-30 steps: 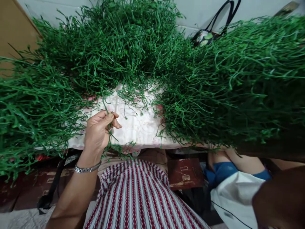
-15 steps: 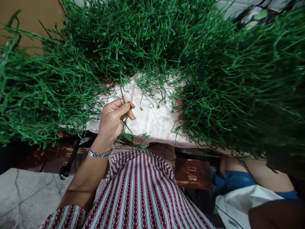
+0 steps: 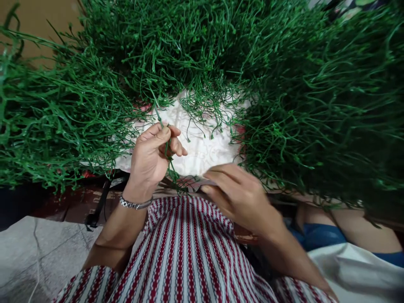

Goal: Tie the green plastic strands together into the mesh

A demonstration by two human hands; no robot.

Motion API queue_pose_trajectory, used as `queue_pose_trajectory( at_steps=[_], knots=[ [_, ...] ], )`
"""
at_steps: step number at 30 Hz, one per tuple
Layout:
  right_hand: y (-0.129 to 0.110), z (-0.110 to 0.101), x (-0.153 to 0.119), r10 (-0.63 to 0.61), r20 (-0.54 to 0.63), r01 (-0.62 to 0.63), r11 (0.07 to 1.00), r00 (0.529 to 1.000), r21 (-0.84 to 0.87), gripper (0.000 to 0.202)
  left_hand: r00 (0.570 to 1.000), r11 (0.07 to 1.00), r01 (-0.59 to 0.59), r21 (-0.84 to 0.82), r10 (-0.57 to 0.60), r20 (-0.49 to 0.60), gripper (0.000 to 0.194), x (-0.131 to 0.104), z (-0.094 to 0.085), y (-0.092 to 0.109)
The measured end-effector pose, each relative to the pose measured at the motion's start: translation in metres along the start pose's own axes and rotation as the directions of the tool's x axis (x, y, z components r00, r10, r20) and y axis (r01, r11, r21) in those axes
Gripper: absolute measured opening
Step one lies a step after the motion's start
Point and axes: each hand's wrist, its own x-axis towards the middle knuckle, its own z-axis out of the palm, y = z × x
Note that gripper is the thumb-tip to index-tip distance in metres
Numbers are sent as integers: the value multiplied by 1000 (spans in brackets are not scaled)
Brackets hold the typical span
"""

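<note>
My left hand is closed in a pinch, thumb against forefinger, on a thin green sprig. The sprig looks like an artificial plant stem; it sticks up past the fingertips, and its lower strands hang below the palm. My right hand, a little blurred, is low and to the right of the left hand. Its fingers stretch toward the sprig's lower end, with the thumb apart from them and nothing visible between. Under both hands lies a pale patterned cloth with several loose sprigs on its far part.
Heaps of green sprigs rise on the left, at the back and on the right. Another person's leg and a white cloth are at lower right. A black strap hangs below the table edge.
My right hand has come into view from the lower right, beside the left hand. My left hand still pinches the sprig, which now tilts more to the left at its top.
</note>
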Motion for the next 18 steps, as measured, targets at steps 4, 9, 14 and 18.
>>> queue_pose_trajectory(
  at_steps=[4,9,14,18],
  knots=[
    [-3,43,31,40,46,-39,999,998,-14,31,999,997,-25,-70,28,35,19,-14,14,16],
    [-2,49,28,113,-8,-110,981,994,160,20,987,985,-161,-59,162,19,31,-26,11,35],
    [7,27,19,385,80,-353,718,919,600,26,971,969,-208,134,222,-93,15,-29,-15,18],
    [8,33,20,429,168,-390,505,887,770,30,920,861,-231,453,345,-186,11,-43,-26,-8]
  ],
)
